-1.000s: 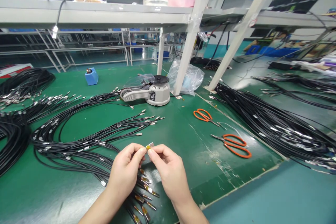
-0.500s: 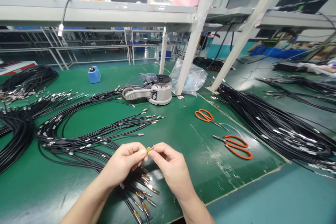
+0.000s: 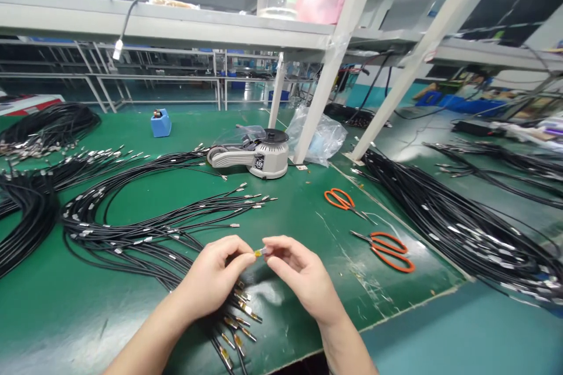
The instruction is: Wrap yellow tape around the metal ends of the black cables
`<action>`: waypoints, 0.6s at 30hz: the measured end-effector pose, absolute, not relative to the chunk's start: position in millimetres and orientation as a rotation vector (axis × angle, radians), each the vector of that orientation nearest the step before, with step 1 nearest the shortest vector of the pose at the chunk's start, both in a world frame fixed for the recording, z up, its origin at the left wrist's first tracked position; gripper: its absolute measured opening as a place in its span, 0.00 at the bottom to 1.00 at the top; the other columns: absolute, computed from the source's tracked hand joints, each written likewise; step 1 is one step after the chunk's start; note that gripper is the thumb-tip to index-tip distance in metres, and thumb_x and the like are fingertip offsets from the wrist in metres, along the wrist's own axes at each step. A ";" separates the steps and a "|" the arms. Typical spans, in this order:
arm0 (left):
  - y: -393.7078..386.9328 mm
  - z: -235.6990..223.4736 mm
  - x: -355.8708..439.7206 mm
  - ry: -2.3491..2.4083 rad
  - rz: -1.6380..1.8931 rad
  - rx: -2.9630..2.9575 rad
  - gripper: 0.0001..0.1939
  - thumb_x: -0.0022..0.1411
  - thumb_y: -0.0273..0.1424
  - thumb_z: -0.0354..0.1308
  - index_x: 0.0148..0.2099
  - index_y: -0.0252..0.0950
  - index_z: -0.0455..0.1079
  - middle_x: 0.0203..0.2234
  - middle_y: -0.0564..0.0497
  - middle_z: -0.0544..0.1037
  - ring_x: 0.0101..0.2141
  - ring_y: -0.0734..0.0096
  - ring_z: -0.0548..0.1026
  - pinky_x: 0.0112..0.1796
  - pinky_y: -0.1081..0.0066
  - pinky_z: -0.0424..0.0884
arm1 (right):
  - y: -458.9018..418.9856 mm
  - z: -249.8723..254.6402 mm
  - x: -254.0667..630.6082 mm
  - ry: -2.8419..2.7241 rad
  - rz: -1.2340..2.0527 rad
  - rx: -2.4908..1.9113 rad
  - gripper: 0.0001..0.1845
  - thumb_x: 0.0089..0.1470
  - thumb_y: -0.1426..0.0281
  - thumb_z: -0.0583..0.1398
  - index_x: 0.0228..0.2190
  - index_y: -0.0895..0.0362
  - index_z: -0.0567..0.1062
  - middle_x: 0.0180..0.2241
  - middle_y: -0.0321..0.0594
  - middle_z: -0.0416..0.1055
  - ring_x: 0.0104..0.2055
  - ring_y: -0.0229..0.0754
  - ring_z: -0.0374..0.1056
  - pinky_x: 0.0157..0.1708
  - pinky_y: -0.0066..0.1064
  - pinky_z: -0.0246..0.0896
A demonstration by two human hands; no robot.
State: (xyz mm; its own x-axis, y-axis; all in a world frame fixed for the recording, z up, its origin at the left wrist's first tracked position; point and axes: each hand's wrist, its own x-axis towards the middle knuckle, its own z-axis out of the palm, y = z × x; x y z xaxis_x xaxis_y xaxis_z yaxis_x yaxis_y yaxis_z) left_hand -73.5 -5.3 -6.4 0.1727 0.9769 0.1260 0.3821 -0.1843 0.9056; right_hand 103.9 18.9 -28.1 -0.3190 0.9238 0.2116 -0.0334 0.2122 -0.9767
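Note:
My left hand (image 3: 222,272) is closed in a pinch on a cable end, just behind its metal connector (image 3: 263,251). A wrap of yellow tape (image 3: 257,253) shows at the fingertips. My right hand (image 3: 301,275) is just to the right of the connector, thumb and forefinger apart around its tip; I cannot tell whether they touch it. Below my left hand, several cable ends (image 3: 237,343) with amber tape and metal tips lie on the green table (image 3: 303,316). Their black cables (image 3: 145,261) run off to the left, partly hidden by my left hand.
A grey tape dispenser (image 3: 268,164) stands beyond my hands. Two orange-handled scissors (image 3: 389,249) lie at the right. More black cable bundles (image 3: 466,228) lie beyond them and at far left. A blue holder (image 3: 160,123) and shelf posts (image 3: 325,64) stand farther back.
My right thumb and forefinger have parted from the taped connector, which shows more now. Both hands have shifted slightly right. The view has tilted a little.

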 end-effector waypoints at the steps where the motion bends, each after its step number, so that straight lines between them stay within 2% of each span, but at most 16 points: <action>1: -6.4 -9.2 -70.9 1.323 1.021 1.820 0.09 0.61 0.31 0.52 0.30 0.37 0.70 0.25 0.53 0.72 0.29 0.72 0.69 0.32 0.72 0.64 | 17.5 -28.1 107.2 -1.535 1.260 -0.892 0.06 0.50 0.69 0.63 0.33 0.54 0.78 0.31 0.38 0.74 0.35 0.41 0.70 0.37 0.31 0.66; 4: -8.6 -17.9 -67.8 1.288 1.076 2.093 0.08 0.63 0.29 0.51 0.36 0.38 0.71 0.27 0.52 0.74 0.31 0.70 0.70 0.34 0.71 0.65 | 12.7 -29.7 113.1 -1.614 1.091 -0.898 0.02 0.50 0.70 0.63 0.27 0.54 0.78 0.29 0.37 0.74 0.33 0.40 0.69 0.36 0.31 0.65; 8: -8.5 -22.9 -67.8 1.263 1.078 2.166 0.12 0.63 0.30 0.52 0.48 0.38 0.68 0.29 0.51 0.75 0.33 0.69 0.70 0.36 0.69 0.67 | 8.6 -36.4 114.0 -1.693 0.926 -0.859 0.04 0.51 0.72 0.63 0.30 0.52 0.79 0.29 0.37 0.73 0.34 0.41 0.69 0.36 0.32 0.64; 13: -8.2 -21.6 -62.8 1.159 0.916 2.275 0.11 0.66 0.29 0.47 0.41 0.38 0.72 0.29 0.50 0.76 0.32 0.70 0.70 0.34 0.70 0.66 | 2.5 -43.1 117.6 -1.734 0.937 -0.927 0.02 0.52 0.71 0.62 0.29 0.53 0.76 0.30 0.37 0.72 0.33 0.40 0.70 0.35 0.30 0.64; 18: -13.1 -34.3 -53.7 1.238 0.836 2.545 0.12 0.64 0.25 0.46 0.35 0.34 0.71 0.24 0.48 0.73 0.27 0.68 0.68 0.30 0.68 0.63 | -5.4 -48.8 127.2 -1.800 0.967 -1.053 0.01 0.53 0.70 0.61 0.29 0.54 0.74 0.29 0.36 0.73 0.33 0.40 0.70 0.36 0.27 0.63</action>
State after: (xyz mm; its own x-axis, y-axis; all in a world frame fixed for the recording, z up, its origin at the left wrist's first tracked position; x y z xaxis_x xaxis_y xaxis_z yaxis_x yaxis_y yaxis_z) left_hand -53.7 -13.1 -34.3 0.4924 0.7707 0.4045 0.6633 -0.6332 0.3989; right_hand 127.2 -5.4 -48.8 -0.3156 0.9116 0.2636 0.2832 0.3556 -0.8907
